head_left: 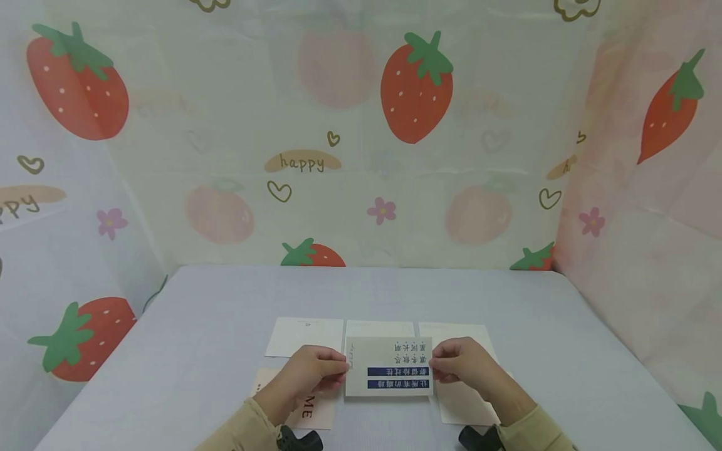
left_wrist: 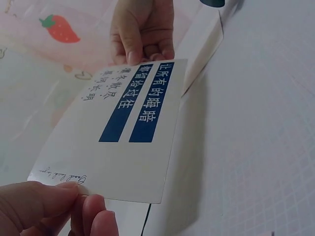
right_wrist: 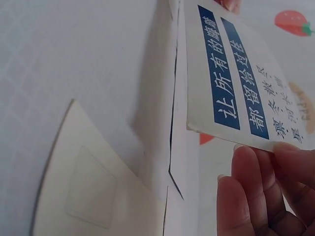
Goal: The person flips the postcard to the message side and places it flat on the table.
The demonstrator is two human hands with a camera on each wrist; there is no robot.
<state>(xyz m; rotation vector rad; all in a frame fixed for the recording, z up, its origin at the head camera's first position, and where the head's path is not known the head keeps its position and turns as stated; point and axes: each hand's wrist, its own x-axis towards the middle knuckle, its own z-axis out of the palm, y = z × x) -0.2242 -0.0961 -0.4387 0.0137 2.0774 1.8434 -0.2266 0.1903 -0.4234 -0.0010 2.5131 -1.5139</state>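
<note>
Both hands hold one white postcard [head_left: 389, 357] by its two short ends, raised above the table. It bears two dark blue bars with white Chinese characters, smaller dark characters and a line of handwriting-style script [left_wrist: 64, 174]. My left hand [head_left: 316, 376] pinches one end between thumb and fingers. At the opposite end my right hand [head_left: 465, 369] pinches the edge, thumb on the printed face. Below the left hand lies a cream card [head_left: 318, 413] with dark red letters, partly covered by that hand. Another cream card [right_wrist: 93, 182] with a faint printed rectangle lies under the right hand.
A row of white cards lies behind the hands: a left card [head_left: 301, 338], a middle card [head_left: 378, 328] and a right card [head_left: 451, 330]. The white table [head_left: 225, 300] is enclosed by curtains [head_left: 350, 125] printed with strawberries.
</note>
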